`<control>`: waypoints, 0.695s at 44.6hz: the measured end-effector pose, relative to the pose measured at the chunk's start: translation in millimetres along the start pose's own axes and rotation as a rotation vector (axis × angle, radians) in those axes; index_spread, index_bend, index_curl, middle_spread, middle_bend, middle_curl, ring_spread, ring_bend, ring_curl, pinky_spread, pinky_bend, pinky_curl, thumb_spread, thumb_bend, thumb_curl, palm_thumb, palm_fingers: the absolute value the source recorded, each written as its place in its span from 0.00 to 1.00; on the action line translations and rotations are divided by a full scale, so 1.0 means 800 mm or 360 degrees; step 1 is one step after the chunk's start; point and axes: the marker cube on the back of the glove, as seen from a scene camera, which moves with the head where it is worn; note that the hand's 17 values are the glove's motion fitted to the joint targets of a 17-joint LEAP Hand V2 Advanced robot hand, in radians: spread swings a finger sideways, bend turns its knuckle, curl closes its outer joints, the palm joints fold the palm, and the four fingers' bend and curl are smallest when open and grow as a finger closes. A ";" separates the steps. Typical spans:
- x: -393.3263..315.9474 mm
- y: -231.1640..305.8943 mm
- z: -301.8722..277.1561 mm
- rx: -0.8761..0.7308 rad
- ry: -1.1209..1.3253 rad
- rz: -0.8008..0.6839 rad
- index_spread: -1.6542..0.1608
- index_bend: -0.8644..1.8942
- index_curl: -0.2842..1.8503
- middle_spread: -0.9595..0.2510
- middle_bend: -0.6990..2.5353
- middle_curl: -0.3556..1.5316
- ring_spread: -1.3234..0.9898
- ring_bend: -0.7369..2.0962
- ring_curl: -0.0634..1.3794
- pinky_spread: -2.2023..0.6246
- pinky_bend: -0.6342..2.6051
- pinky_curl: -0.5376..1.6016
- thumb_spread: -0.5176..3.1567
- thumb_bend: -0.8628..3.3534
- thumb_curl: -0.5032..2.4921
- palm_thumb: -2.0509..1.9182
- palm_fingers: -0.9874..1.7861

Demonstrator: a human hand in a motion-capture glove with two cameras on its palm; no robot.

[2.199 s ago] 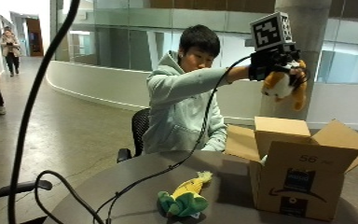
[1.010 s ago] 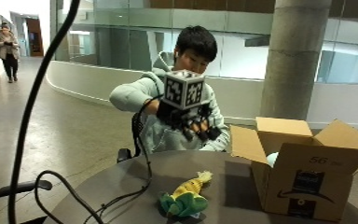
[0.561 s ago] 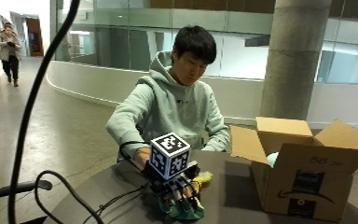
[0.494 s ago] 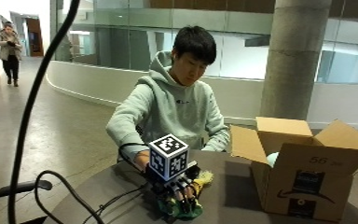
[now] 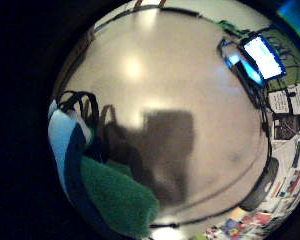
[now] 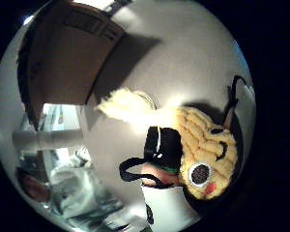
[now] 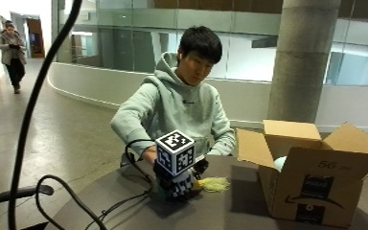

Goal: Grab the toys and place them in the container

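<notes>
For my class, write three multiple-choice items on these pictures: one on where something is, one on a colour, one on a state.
1. Where does the corn toy lie?
A. in the box
B. on the table beside the box
C. on the floor

2. What colour is the toy's tuft?
A. pale yellow
B. red
C. blue

3. How do the cardboard box's flaps stand?
A. taped shut
B. folded inward
C. open

Answers: 1 B, the outside view shows it on the tabletop under the gloved right hand. 2 A, the tuft beside the hand is pale yellow in both views. 3 C, the flaps stand spread upward and outward.
</notes>
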 end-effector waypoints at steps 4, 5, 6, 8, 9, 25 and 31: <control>-0.017 0.027 -0.024 -0.0194 -0.0025 0.0010 0.85 0.68 0.47 0.67 0.58 0.58 0.46 0.72 0.42 0.68 0.45 0.49 0.50 0.23 0.29 0.59 0.82; -0.025 0.037 -0.032 -0.0212 -0.0033 0.0009 0.85 0.68 0.47 0.68 0.58 0.59 0.46 0.73 0.42 0.67 0.46 0.50 0.50 0.23 0.29 0.59 0.81; -0.034 0.046 -0.040 -0.0223 -0.0038 0.0006 0.85 0.69 0.47 0.68 0.59 0.59 0.46 0.73 0.43 0.67 0.46 0.50 0.50 0.23 0.30 0.59 0.81; -0.050 0.062 -0.064 -0.0226 -0.0023 -0.0011 0.85 0.70 0.48 0.68 0.60 0.60 0.46 0.74 0.44 0.66 0.47 0.51 0.49 0.22 0.30 0.59 0.80; -0.057 0.066 -0.080 -0.0218 -0.0004 -0.0027 0.85 0.71 0.48 0.68 0.61 0.60 0.46 0.74 0.44 0.66 0.47 0.52 0.49 0.22 0.30 0.59 0.80; -0.197 0.041 -0.318 0.0181 0.0093 -0.0245 0.86 0.75 0.49 0.70 0.64 0.61 0.47 0.77 0.48 0.63 0.50 0.58 0.49 0.21 0.31 0.59 0.77; -0.264 -0.004 -0.364 0.0380 0.0078 -0.0371 0.86 0.76 0.49 0.70 0.65 0.61 0.47 0.77 0.49 0.63 0.50 0.60 0.49 0.20 0.31 0.59 0.76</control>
